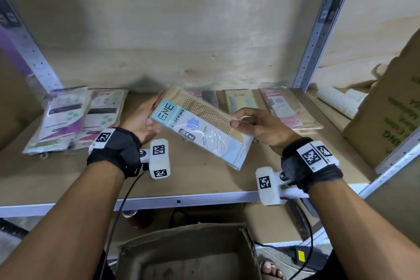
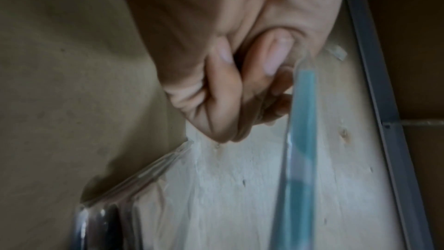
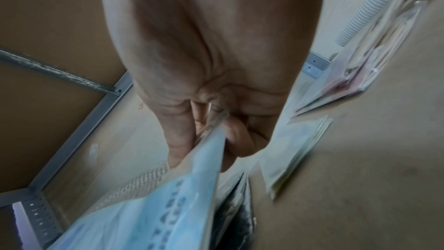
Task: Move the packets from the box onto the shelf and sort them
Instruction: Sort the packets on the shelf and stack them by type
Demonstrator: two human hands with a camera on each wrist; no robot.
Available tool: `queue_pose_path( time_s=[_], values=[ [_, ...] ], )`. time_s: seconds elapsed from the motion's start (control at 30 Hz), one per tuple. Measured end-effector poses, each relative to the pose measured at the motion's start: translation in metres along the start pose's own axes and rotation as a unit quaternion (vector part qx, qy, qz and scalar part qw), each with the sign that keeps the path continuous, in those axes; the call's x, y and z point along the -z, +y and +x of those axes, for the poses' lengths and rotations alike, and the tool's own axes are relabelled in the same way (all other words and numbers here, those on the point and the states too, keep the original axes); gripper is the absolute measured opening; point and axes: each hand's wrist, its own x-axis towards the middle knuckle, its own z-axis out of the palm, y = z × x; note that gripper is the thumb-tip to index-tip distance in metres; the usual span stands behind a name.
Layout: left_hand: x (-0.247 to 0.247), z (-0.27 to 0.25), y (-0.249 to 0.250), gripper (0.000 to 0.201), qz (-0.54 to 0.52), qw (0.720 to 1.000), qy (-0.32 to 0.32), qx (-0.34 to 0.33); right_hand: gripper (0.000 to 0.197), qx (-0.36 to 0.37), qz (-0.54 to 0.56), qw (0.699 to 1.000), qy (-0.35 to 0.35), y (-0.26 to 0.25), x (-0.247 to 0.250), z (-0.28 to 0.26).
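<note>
A stocking packet (image 1: 200, 129) with a light blue label and beige stocking is held tilted above the shelf board (image 1: 193, 179). My left hand (image 1: 152, 116) grips its upper left end, fingers behind it and thumb at the edge. In the left wrist view the left hand (image 2: 252, 92) curls against the packet's blue edge (image 2: 305, 111). My right hand (image 1: 238, 120) pinches the right edge, thumb on top. The right wrist view shows the packet (image 3: 168, 206) caught between the thumb and fingers of the right hand (image 3: 216, 130). The cardboard box (image 1: 188, 252) stands open below the shelf.
Purple and pink packets (image 1: 68, 118) lie in two piles at the shelf's left. More packets lie at the back (image 1: 241, 100) and in a pile on the right (image 1: 288, 109). A white ribbed hose (image 1: 338, 102) and a large carton (image 1: 391, 107) sit beyond the right upright.
</note>
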Motion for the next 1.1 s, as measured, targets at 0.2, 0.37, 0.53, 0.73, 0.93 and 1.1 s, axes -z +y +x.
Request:
queue_pose_path(
  time_s=[0.2,0.37,0.53,0.73,0.93,1.1],
  values=[
    [0.022,-0.001,0.007,0.042,-0.013,0.997,0.069,0.029,0.009,0.005,0.014,1.0,-0.016,-0.012,-0.019,0.008],
    [0.048,0.002,0.009,0.068,-0.035,0.988,0.14,0.05,0.021,-0.011,0.069,0.997,0.02,-0.021,-0.035,0.014],
    [0.05,-0.013,0.001,0.07,0.116,0.985,-0.003,0.126,0.017,-0.04,0.115,0.992,0.041,-0.026,-0.062,0.02],
    [0.034,-0.034,-0.006,0.057,0.161,0.971,-0.105,0.145,0.027,-0.031,0.126,0.99,0.056,-0.028,-0.099,0.034],
    [0.043,-0.04,-0.001,0.038,0.186,0.979,-0.029,0.074,0.026,-0.032,0.105,0.993,0.042,-0.029,-0.117,0.043],
    [0.052,-0.032,0.002,0.034,0.246,0.967,0.036,0.056,0.033,-0.037,0.025,0.999,0.026,-0.028,-0.119,0.046]
  ],
)
